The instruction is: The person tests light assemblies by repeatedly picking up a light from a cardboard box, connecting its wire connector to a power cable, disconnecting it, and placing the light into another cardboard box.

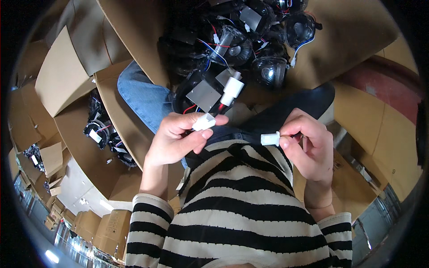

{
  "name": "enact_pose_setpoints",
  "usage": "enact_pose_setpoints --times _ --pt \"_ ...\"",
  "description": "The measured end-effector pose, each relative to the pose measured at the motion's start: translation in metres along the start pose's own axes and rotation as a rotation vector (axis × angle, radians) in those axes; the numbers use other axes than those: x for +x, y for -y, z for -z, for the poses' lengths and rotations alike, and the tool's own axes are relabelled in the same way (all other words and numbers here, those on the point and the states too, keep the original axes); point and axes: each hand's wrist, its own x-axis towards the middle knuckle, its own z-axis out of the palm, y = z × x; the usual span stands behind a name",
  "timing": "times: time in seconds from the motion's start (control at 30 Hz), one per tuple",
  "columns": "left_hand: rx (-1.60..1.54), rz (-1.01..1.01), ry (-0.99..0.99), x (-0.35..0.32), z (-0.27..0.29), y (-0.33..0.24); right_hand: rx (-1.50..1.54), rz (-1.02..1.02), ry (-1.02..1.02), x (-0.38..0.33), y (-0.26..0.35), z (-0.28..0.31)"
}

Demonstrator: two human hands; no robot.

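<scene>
My left hand (176, 138) pinches a white plastic connector (204, 122) between thumb and fingers. Just beyond its fingertips a larger white connector (232, 89) sticks up, with red and dark wires at its lower end. Behind it lies a black lamp unit (181, 99) bearing a flat grey plate (203, 95). To the right, my right hand (308, 143) grips a small white connector housing (270, 139) by one end, apart from the other connectors. I cannot tell whether wires run from it, as the fingers cover that end.
A large cardboard box (353, 27) ahead of me holds several dark, glassy lamp units (270, 71) with loose coloured wires. Another open box (80, 138) at the left holds more such units (100, 134). Several cartons (107, 230) stand farther off, lower left.
</scene>
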Motion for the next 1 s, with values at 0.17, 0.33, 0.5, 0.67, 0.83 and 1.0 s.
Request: enact_pose_setpoints --times 0.17,0.33,0.5,0.67,0.83,1.0 --pt "0.157 -0.220 -0.113 -0.010 -0.008 0.007 0.045 -0.006 0.043 0.006 0.001 -0.003" --pt "0.321 -0.121 -0.198 -0.010 -0.021 -0.007 0.119 -0.056 0.098 0.011 -0.001 -0.009" --pt "0.554 -0.244 -0.247 -0.008 -0.022 0.002 0.140 -0.040 0.107 0.013 -0.007 -0.014" --pt "0.762 -0.353 -0.336 -0.007 -0.023 0.010 0.197 -0.071 0.126 0.015 -0.003 -0.014" --pt "1.035 -0.446 -0.418 -0.001 -0.021 0.015 0.254 -0.016 0.061 0.013 0.004 -0.014" --pt "1.161 -0.463 -0.476 -0.003 -0.022 0.017 0.211 -0.051 0.051 0.012 0.006 -0.013"
